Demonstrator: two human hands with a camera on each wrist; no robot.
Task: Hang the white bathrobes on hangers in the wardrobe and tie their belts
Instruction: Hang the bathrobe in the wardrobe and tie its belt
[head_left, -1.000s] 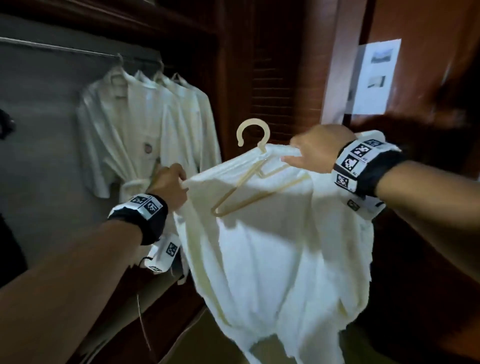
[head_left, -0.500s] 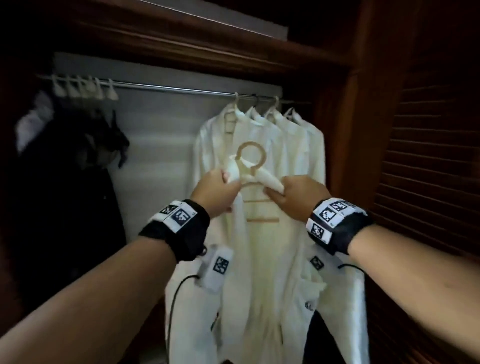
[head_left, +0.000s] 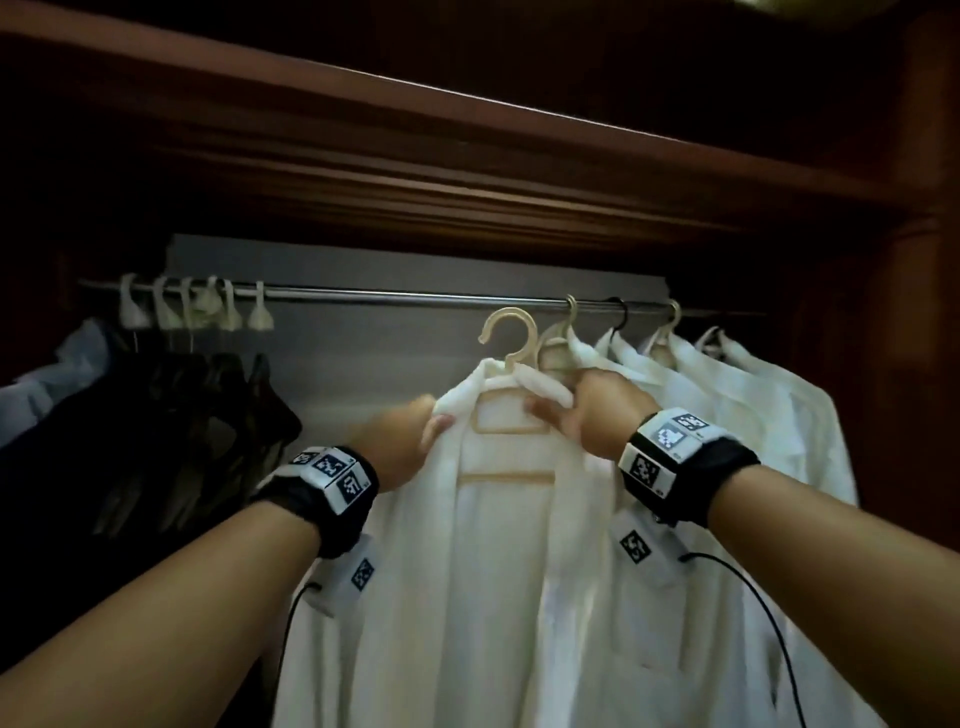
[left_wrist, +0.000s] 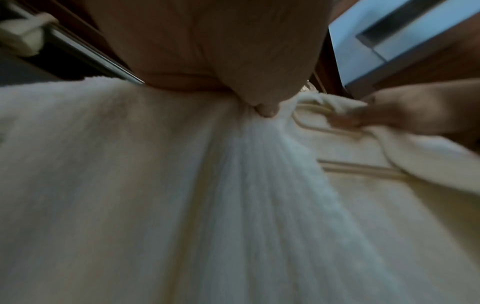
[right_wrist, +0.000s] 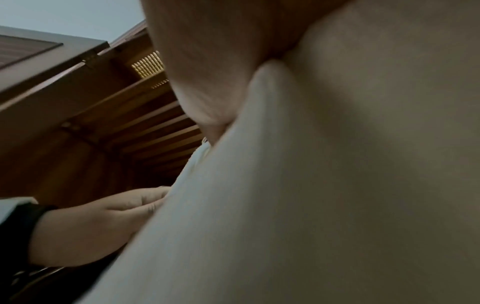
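So nearest in the head view you've got both arms reaching up, and the left hand (head_left: 410, 441) is pinching the left collar edge of the white bathrobe (head_left: 498, 571) while the right hand (head_left: 587, 415) grips the collar on the other side, right by the cream hanger (head_left: 511, 395). The robe's already draped on that hanger, with the hook sitting just under the metal rail (head_left: 389, 297), not over it as far as I can see. The left wrist view is the one that really shows the thumb dug into bunched cloth, plus the hanger's bars inside the open front; the right wrist view is mostly cloth and palm, pretty blurry, but catches the slatted wooden door (right_wrist: 155, 127). Farther back, more white robes (head_left: 727, 415) hang on the right, crowding that side, dark clothes (head_left: 171, 441) on the left, and a wooden shelf (head_left: 467, 171) sits overhead.
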